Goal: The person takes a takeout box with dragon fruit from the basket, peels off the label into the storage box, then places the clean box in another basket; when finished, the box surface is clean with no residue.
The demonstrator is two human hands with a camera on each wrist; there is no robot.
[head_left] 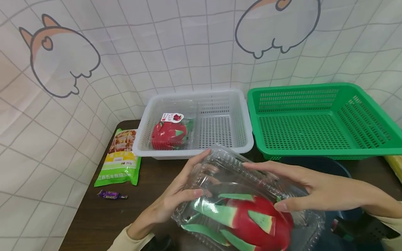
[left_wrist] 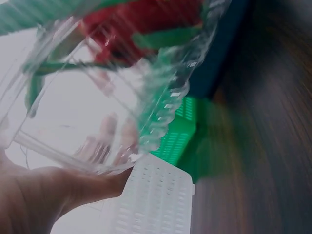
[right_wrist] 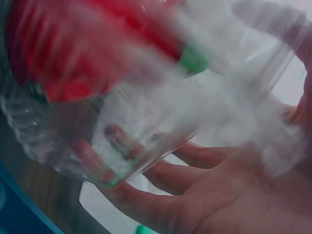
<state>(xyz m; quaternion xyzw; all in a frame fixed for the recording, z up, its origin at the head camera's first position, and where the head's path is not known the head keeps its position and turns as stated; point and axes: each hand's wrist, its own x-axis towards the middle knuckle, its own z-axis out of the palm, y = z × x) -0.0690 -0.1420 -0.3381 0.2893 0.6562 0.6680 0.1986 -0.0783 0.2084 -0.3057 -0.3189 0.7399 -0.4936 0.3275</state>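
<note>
Lying leftmost on the dark, wood-grained surface [head_left: 103, 214] are a glossy green-and-yellow packet [head_left: 120, 158] and, just nearer the person, a small purple wrapped sweet [head_left: 111, 195] with twisted ends. Next, the left hand [head_left: 168, 205] holds one end of a clear plastic container [head_left: 237, 167], thumb on the near face and fingers round behind it. Beyond that hand stands a white slotted basket [head_left: 182, 153], with a boxed red fruit [head_left: 169, 134] in its left half. The container is held tilted between both hands, its ribbed edge sloping from upper left down to the right. Inside, a red dragon fruit [head_left: 243, 221] lies with its long axis roughly left to right: pale-green, tapering scale tips point left, the rounded red end right. The right hand [head_left: 323, 186] grips the same container, thumb on the clear plastic, fingers reaching along the far edge. Farther right are a dark blue tub [head_left: 333, 230] and a green, lattice-walled rectangular basket [head_left: 317, 152].
</note>
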